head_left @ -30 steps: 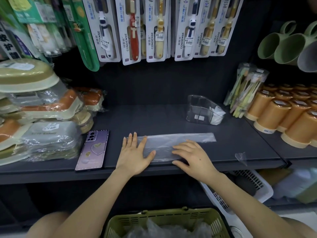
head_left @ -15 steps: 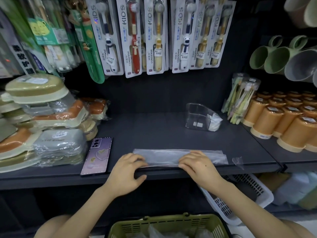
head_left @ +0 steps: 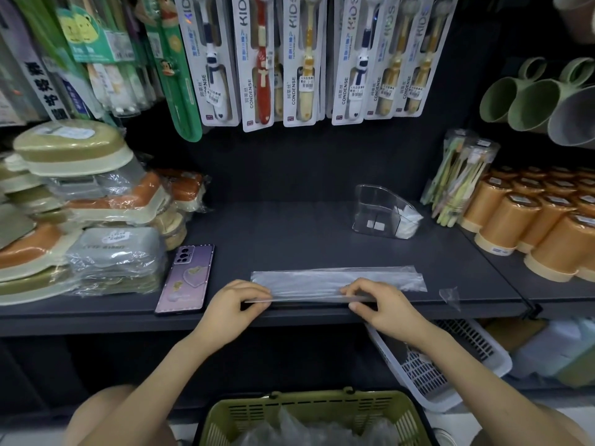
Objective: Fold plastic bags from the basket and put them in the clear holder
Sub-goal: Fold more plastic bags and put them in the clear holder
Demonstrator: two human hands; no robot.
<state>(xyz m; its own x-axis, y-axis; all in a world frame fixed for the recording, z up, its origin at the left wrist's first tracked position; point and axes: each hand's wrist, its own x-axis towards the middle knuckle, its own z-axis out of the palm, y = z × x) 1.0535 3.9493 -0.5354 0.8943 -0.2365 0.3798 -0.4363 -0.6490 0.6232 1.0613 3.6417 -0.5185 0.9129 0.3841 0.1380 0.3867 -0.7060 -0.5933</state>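
A clear plastic bag (head_left: pixel 335 280), folded into a long narrow strip, lies along the front of the dark shelf (head_left: pixel 289 239). My left hand (head_left: pixel 233 305) pinches its near edge at the left end. My right hand (head_left: pixel 378 300) pinches the same edge further right, and that edge is lifted slightly off the shelf. The clear holder (head_left: pixel 381 209) stands at the back right of the shelf with white folded bags in its right side. Below me, the green basket (head_left: pixel 309 413) holds several crumpled plastic bags.
A purple phone (head_left: pixel 188 278) lies left of the bag. Wrapped soap boxes (head_left: pixel 80 220) are stacked at the left, orange cups (head_left: pixel 531 226) at the right. Toothbrush packs (head_left: pixel 302 59) hang above. A scrap of plastic (head_left: pixel 450 296) lies at the shelf's front right. A white basket (head_left: pixel 450 365) sits below.
Both hands went from lying flat on the bag to pinching its near edge at the shelf front. The bag is now a narrower strip and its near edge is raised.
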